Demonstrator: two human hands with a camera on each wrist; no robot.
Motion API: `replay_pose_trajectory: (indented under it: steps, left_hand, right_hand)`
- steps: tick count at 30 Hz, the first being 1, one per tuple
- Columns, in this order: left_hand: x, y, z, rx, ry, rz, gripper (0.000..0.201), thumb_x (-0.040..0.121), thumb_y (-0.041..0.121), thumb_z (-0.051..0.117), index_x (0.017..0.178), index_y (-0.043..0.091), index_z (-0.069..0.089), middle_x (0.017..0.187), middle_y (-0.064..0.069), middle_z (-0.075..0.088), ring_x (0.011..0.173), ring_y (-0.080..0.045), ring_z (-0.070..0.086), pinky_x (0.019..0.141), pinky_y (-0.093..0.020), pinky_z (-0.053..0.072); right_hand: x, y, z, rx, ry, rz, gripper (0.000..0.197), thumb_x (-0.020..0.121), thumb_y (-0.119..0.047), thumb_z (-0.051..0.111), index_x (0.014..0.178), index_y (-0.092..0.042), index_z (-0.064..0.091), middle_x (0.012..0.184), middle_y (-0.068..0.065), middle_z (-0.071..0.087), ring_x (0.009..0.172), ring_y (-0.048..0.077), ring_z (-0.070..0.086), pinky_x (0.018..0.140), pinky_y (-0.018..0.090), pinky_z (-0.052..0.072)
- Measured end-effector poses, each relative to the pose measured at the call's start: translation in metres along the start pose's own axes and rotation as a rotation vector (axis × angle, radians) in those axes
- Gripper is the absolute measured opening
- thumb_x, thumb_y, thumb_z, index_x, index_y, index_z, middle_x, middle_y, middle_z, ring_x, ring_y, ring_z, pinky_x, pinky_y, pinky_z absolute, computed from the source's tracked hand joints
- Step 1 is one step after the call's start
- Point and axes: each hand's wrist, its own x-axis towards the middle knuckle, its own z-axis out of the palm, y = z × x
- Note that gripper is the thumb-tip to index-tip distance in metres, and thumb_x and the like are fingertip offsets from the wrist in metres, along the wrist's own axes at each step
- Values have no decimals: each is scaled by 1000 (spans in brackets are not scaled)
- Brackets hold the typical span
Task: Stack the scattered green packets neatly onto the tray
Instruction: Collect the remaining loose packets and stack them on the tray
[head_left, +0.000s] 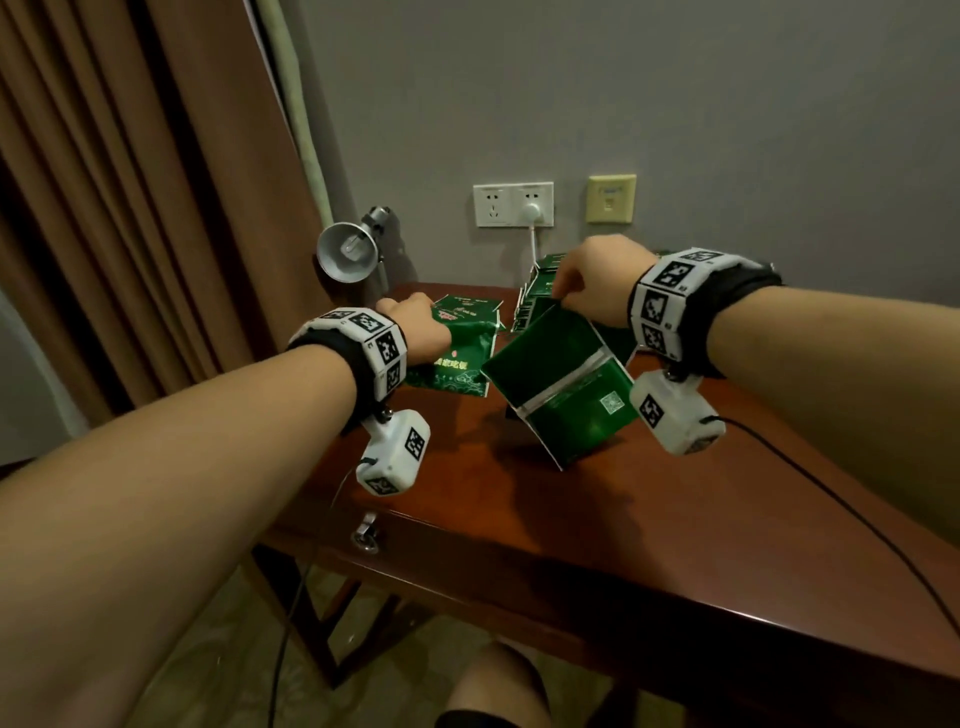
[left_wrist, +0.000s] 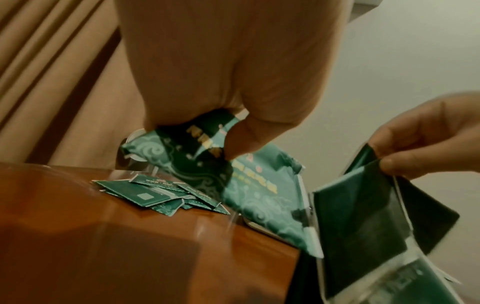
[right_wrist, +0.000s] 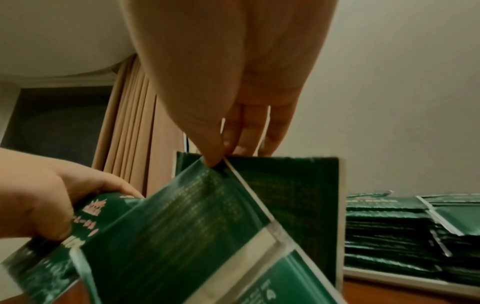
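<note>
Your right hand (head_left: 592, 278) is pinching two dark green packets (head_left: 566, 387) by their top edge above the desk (head_left: 597, 525); your left hand (head_left: 415, 325) is gripping a crumpled packet (head_left: 457, 348) beside them, the stacked tray (right_wrist: 389, 276) lying just behind.

Little can be read here. The green packet (head_left: 457, 345) under the left hand (head_left: 415, 325) carries a red emblem and a line of gold Chinese characters, too small and blurred to make out. The packet (head_left: 563, 382) pinched by the right hand (head_left: 597, 283) shows its back, with a pale square code (head_left: 610, 404) and fine print that cannot be read. The same gold lettering (left_wrist: 205, 142) shows blurred in the left wrist view, and pinkish characters (right_wrist: 85, 221) in the right wrist view. The wristbands (head_left: 670, 301) bear black-and-white square markers, not text.
</note>
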Motion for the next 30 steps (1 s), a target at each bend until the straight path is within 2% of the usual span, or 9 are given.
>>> replay_pose_trajectory:
  steps: [4, 8, 10, 15, 19, 21, 24, 27, 30]
  left_hand:
    - [9, -3, 3, 36, 46, -49, 60, 82, 28, 55, 138, 15, 38, 141, -22, 26, 120, -43, 41, 105, -47, 40]
    - [20, -16, -17, 21, 215, -135, 36, 83, 23, 56, 113, 6, 48, 132, -24, 34, 101, -36, 46, 97, -41, 45]
    - [26, -25, -22, -17, 285, -155, 36, 84, 20, 56, 117, 7, 49, 134, -22, 35, 107, -38, 49, 99, -41, 44]
    - [33, -41, -17, -71, 360, -112, 37, 91, 13, 55, 128, 7, 53, 132, -20, 43, 115, -33, 49, 96, -36, 43]
    - [35, -55, -5, -99, 345, 25, 14, 88, 15, 65, 99, 12, 74, 106, -11, 68, 96, -28, 64, 76, -30, 50]
    - [35, -60, 2, -178, 350, 33, 6, 82, 25, 73, 81, 19, 73, 108, -12, 65, 88, -28, 64, 77, -33, 55]
    - [33, -60, 10, -145, 406, 21, 18, 78, 37, 76, 71, 23, 67, 110, -3, 49, 105, -26, 47, 90, -37, 48]
    - [31, -57, 17, -255, 284, 188, 22, 83, 32, 73, 73, 14, 66, 85, -9, 68, 77, -26, 64, 69, -37, 56]
    - [30, -57, 28, -371, 282, 258, 26, 88, 30, 68, 79, 6, 66, 64, -5, 61, 51, -16, 51, 51, -27, 42]
  right_hand:
    - [9, 0, 9, -17, 39, 35, 23, 92, -13, 57, 105, -22, 73, 108, 5, 68, 97, 27, 64, 90, 40, 53]
    - [28, -20, 8, 10, 207, 2, 31, 92, -9, 48, 109, -19, 72, 111, 12, 65, 99, 35, 61, 89, 38, 51]
    - [33, -33, 12, 28, 216, -55, 28, 91, -11, 50, 106, -18, 72, 109, 13, 66, 99, 35, 61, 87, 37, 49]
    - [39, -49, 45, -28, 25, -159, 13, 88, -15, 59, 92, -17, 70, 95, 4, 66, 91, 26, 63, 77, 31, 49]
    - [37, -51, 68, -101, -210, -250, 11, 82, -30, 73, 78, -21, 67, 84, -4, 66, 81, 18, 62, 62, 24, 45]
    - [32, -54, 79, -149, -375, -273, 23, 78, -40, 76, 85, -20, 67, 84, -6, 65, 81, 16, 62, 62, 23, 47]
    - [28, -48, 96, -274, -542, -250, 62, 72, -49, 78, 122, -20, 56, 114, -2, 61, 103, 22, 59, 82, 31, 50]
    - [30, -38, 110, -320, -551, -193, 81, 72, -53, 76, 137, -18, 44, 123, 3, 57, 107, 24, 58, 90, 37, 51]
    - [34, -31, 116, -285, -514, -151, 83, 73, -50, 76, 139, -16, 39, 120, 5, 57, 103, 25, 59, 88, 42, 53]
